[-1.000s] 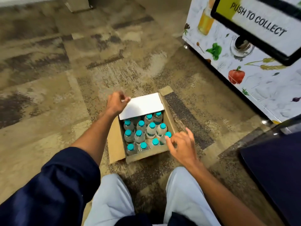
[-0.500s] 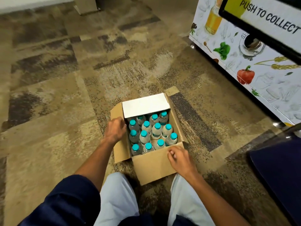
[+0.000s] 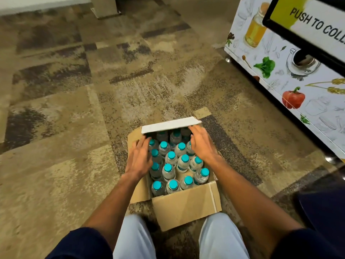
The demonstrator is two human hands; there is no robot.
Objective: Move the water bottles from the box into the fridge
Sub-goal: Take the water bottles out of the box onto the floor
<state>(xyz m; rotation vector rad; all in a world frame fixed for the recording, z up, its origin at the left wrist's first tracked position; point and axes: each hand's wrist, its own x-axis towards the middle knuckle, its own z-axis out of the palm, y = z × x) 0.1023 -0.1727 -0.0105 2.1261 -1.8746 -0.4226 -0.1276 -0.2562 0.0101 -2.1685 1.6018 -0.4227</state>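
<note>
Cardboard box [image 3: 183, 206], on carpet: held teal-capped water bottles [image 3: 169, 172] upright. Left hand [image 3: 140, 157] and right hand [image 3: 202, 144] reached in, palms down, fingers spread, gripping nothing.

You see a matt cardboard box [image 3: 186, 206], clear plastic bottles [image 3: 169, 171] with smooth teal caps [image 3: 167, 167], and rough carpet [image 3: 74, 109].

Even indoor light, soft blur, wide-angle edges

A patchy brown-and-tan carpeted floor [image 3: 74, 128] carries an open brown cardboard box [image 3: 186, 206], directly beneath both hands' fingers, and a white illustrated cabinet [image 3: 308, 109] far right of them.
</note>
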